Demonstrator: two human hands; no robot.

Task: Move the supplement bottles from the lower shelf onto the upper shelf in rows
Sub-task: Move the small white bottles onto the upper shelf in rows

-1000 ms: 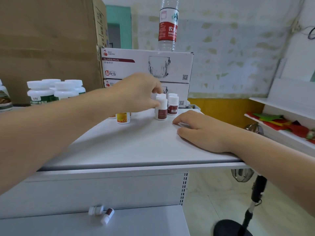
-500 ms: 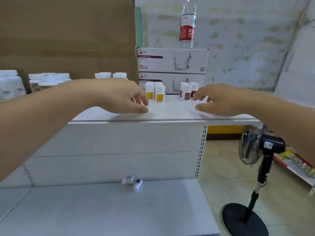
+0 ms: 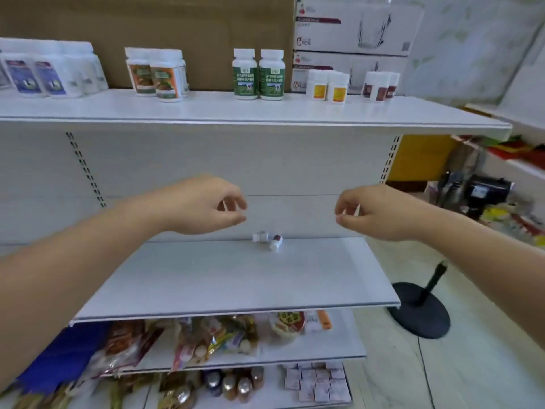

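Supplement bottles, the last two on the lower shelf, lying on their sides just below and between the fingertips, close together and hard against the back panel; whether touching each other, impossible to tell. Round and toppled, so apt to roll away along the shelf at a clumsy nudge. Small enough, too, to squirt out of a hurried pinch, and likely to topple the standing rows if set down carelessly above.

Left hand and right hand hovering side by side, both empty. Fingers of the left loosely curled, thumb and forefinger narrowly apart around nothing; fingers of the right curled much the same, touching no bottle.

Above the fingers, on the upper shelf, rows already standing: small yellow-labelled bottles and small brown-labelled bottles up and to the right, green-labelled bottles straight above, orange-labelled bottles and blue-labelled bottles up and to the left. Behind the small rows, stacked glass-mug boxes.

Below the hands, one shelf further down, snack packets. Off to the lower right of the right hand, a fan's black base on the floor.
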